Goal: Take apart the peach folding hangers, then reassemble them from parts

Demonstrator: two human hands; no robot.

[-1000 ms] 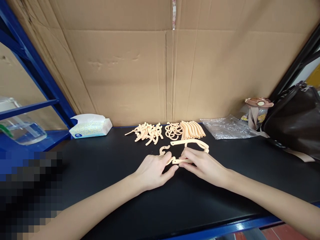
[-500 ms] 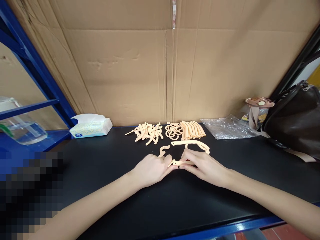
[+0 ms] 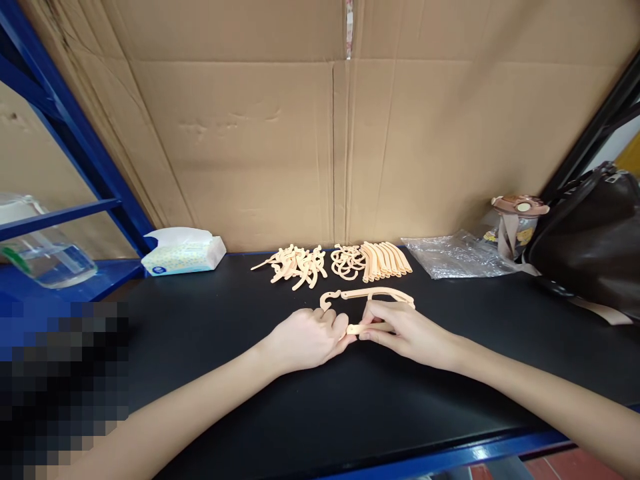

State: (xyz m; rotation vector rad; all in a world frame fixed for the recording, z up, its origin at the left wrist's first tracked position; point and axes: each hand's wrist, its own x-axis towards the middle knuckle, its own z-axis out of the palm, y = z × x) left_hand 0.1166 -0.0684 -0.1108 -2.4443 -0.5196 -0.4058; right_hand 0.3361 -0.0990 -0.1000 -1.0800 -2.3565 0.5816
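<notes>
The fingers (image 3: 341, 325) of the left hand (image 3: 306, 339) are curled in tight, thumb pressed below, and from where I stand they have hold of a pale hooked piece (image 3: 327, 299), whose curve pokes out beyond the knuckles while the rest is hidden. The right hand (image 3: 407, 331) is pinched nearly closed, thumb against forefinger, on a slim pale bar (image 3: 354, 329); its holed end sticks out toward the left fingertips, right where the two hands almost meet over the black tabletop (image 3: 310, 420). Just past the knuckles runs a longer pale arm (image 3: 373, 292), one end close by the hook's tip, though I can't tell whether they touch, and the other end passing behind the right hand.

Further back there's a jumbled heap of short pieces (image 3: 299, 265), then a loose pile of curved hooks (image 3: 349, 263), and right beside that a neat row of long arms (image 3: 386, 260). A tissue pack (image 3: 183, 253) sits off to the left; to the right lie a crinkled clear plastic bag (image 3: 445, 259), a strapped bottle (image 3: 519, 223) and a dark bag (image 3: 593, 233). Behind everything stands a cardboard wall (image 3: 240, 160).
</notes>
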